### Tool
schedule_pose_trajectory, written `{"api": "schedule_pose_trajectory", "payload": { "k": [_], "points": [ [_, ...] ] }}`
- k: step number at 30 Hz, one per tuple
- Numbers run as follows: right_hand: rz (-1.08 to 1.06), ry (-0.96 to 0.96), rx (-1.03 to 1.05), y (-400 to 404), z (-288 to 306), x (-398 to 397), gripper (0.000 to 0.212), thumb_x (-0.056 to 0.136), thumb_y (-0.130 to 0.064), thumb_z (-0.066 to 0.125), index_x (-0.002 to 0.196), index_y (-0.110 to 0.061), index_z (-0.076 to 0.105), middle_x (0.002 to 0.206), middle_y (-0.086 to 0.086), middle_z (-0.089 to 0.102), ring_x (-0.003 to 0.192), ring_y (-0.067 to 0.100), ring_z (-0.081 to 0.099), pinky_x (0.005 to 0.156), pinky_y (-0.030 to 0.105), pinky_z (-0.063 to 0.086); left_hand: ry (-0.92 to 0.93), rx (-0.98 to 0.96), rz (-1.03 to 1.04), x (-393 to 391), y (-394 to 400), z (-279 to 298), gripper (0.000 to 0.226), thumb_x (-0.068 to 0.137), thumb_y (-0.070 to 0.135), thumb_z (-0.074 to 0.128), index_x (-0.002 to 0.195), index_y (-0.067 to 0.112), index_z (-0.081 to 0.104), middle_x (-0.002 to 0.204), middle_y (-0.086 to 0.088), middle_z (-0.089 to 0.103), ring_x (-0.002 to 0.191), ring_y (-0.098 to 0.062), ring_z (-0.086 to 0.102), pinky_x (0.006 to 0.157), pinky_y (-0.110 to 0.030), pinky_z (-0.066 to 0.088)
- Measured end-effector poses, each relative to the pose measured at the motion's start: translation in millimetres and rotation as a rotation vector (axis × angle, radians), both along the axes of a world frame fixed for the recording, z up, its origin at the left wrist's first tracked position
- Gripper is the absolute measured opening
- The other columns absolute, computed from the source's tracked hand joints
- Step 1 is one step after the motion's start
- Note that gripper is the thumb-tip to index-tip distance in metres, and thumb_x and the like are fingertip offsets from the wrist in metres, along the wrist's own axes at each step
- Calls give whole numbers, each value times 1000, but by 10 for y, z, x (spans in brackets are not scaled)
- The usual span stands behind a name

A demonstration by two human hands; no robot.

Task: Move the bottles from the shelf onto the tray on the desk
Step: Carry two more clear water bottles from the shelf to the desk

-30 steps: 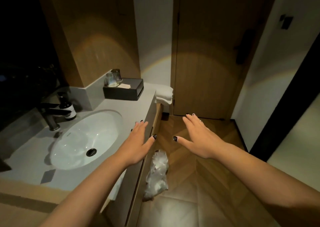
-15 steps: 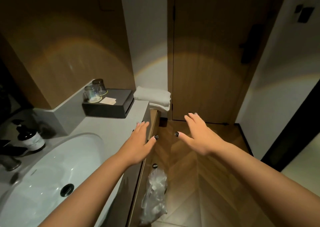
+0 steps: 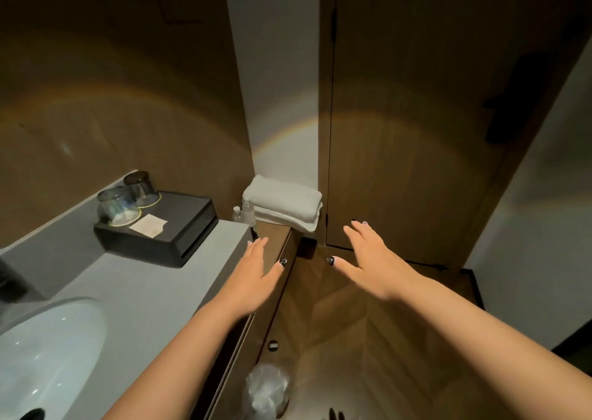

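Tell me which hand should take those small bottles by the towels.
Left, probably. The open left hand lies nearer the bottles beside the folded towels; the open right hand hangs over the floor.

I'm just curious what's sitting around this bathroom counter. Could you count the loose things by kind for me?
Small clear bottles, beside the towels: 2
Upturned glasses on the black box: 2
Black box: 1
Folded white towels, stacked: 2, as far as the dim light shows
Paper card on the box: 1
Total: 8
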State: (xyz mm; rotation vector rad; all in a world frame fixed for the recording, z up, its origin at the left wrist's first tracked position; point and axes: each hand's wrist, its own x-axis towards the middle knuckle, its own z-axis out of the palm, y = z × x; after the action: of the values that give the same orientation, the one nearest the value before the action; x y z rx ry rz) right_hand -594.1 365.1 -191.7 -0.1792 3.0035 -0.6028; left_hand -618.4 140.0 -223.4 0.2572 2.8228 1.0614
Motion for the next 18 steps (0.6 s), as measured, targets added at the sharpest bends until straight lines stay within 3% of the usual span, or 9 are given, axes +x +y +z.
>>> {"api": "schedule_pose_trajectory", "payload": {
  "k": [10,18],
  "points": [
    [97,-76,-93,393,-188,-1333,73,96,-48,41,152,-15,9,161,2,2,148,18,-5,117,35,12,-56,24,144,-1133,314,-205,66,97,36,44,152,18,13,159,-4,16,147,-18,11,118,-37,16],
    [169,-117,-76,308,-407,-2933,72,95,-49,42,152,-17,10,161,2,1,148,18,-3,117,33,11,-87,47,232,-2573,297,-480,66,97,38,43,152,18,11,160,-5,14,147,-18,9,118,-35,13]
  ]
}}
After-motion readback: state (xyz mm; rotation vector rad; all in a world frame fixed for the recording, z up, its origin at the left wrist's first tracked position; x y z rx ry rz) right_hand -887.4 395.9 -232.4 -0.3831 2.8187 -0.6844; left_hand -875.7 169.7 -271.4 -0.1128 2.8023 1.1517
